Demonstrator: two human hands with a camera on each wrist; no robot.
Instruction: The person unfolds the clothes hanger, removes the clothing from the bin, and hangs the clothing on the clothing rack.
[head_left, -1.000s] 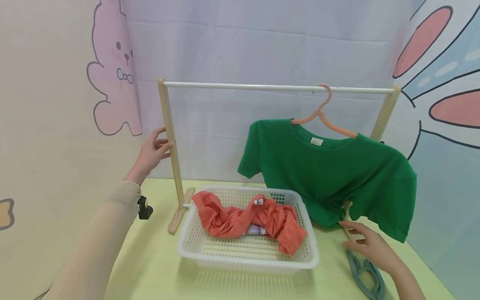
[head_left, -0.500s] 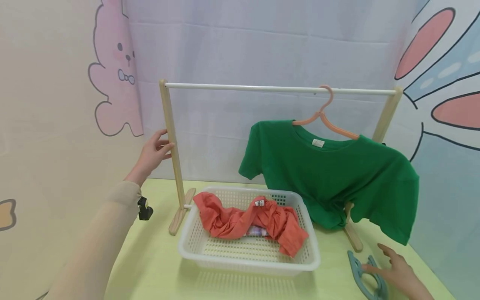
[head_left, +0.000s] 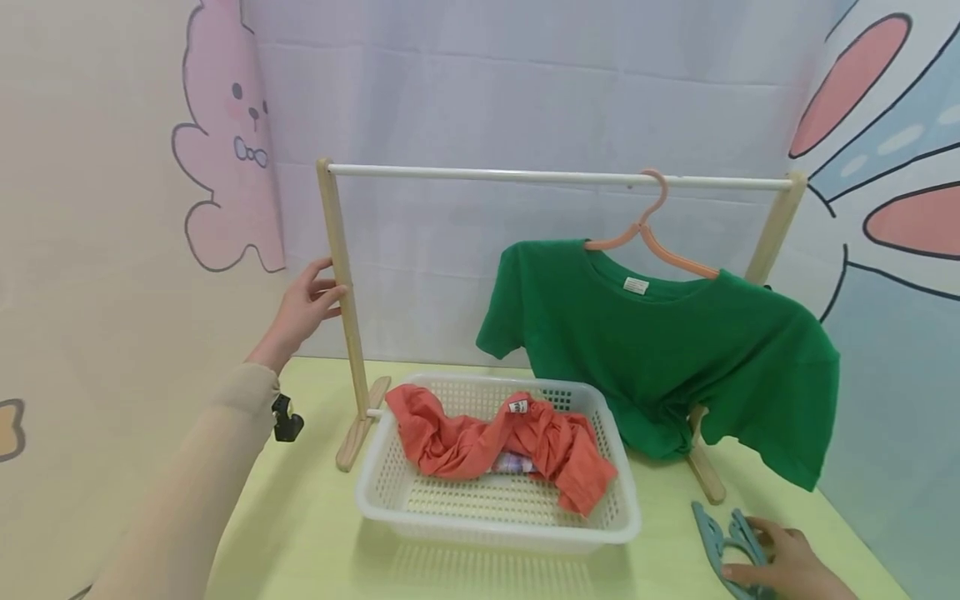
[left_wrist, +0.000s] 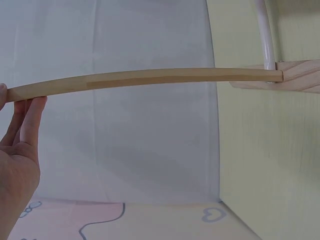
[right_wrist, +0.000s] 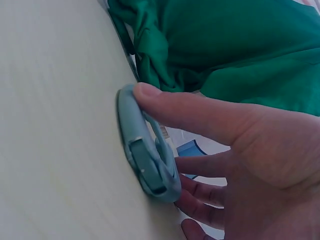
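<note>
My left hand (head_left: 300,304) holds the left wooden post (head_left: 341,242) of a clothes rack, thumb in front and fingers at its side. At the lower right my right hand (head_left: 795,567) grips a folded blue-green clothes hanger (right_wrist: 132,120) lying on the table. In the right wrist view the thumb presses one side of this hanger and the fingers meet the other. Above it, a green T-shirt (head_left: 630,333) hangs from a peach hanger (head_left: 675,257) hooked over the white rail (head_left: 480,174); its right shoulder sits lower than its left.
A white plastic basket (head_left: 495,525) stands in the middle of the yellow table (head_left: 300,517). Coral-red clothing (head_left: 465,446) lies in it, over a small patterned cloth (head_left: 513,463). The rack's wooden feet (head_left: 705,471) rest at both sides. Cartoon-printed curtains surround the table.
My right hand has moved from the T-shirt's hem down to the folded hanger and taken hold of it. The left hand stays on the post.
</note>
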